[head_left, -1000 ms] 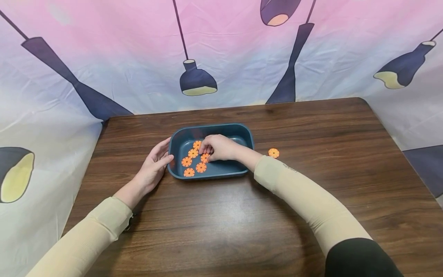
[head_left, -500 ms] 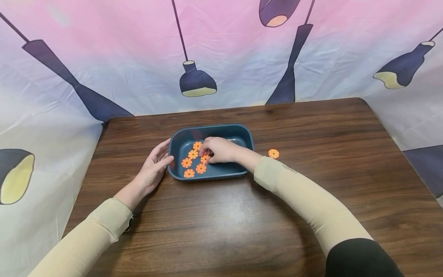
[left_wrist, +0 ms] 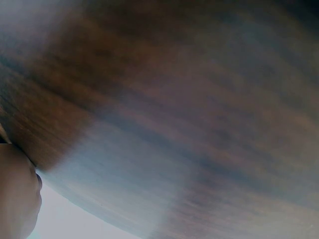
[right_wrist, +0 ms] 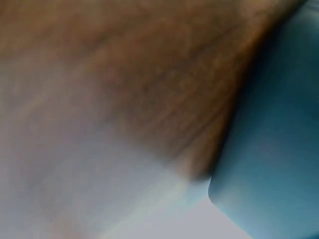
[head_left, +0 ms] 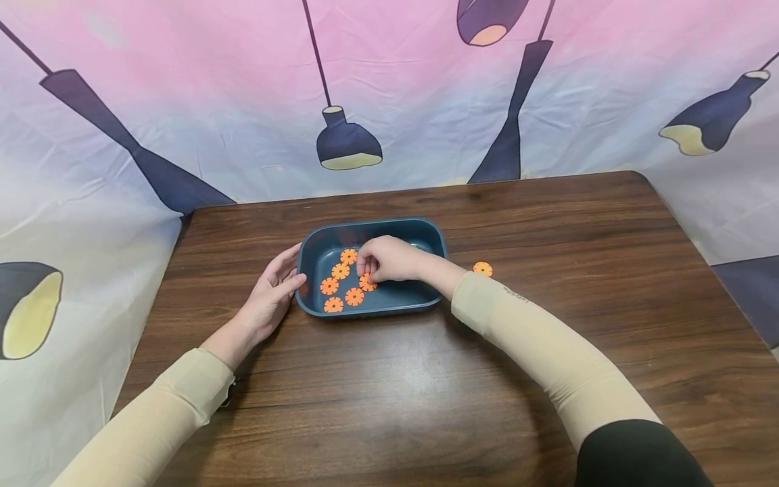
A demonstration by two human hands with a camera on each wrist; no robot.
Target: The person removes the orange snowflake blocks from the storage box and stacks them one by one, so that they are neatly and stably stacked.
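Head view: gently does it

An orange disc [head_left: 367, 285] is pinched by the right hand [head_left: 392, 259] in the tub [head_left: 403, 295], towards the back edge of the desk [head_left: 420, 365]. The tub should be steadied by the left hand [head_left: 270, 295], thumb and fingers apart.

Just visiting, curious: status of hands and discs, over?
Left hand grips blue tray, left end. Right hand, inside it, pinches an orange disc. Another disc on table, right of tray. Nothing visibly in the way.

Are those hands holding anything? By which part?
The left hand grips the blue bin by its left end. The right hand touches an orange disc; whether it pinches it is unclear.
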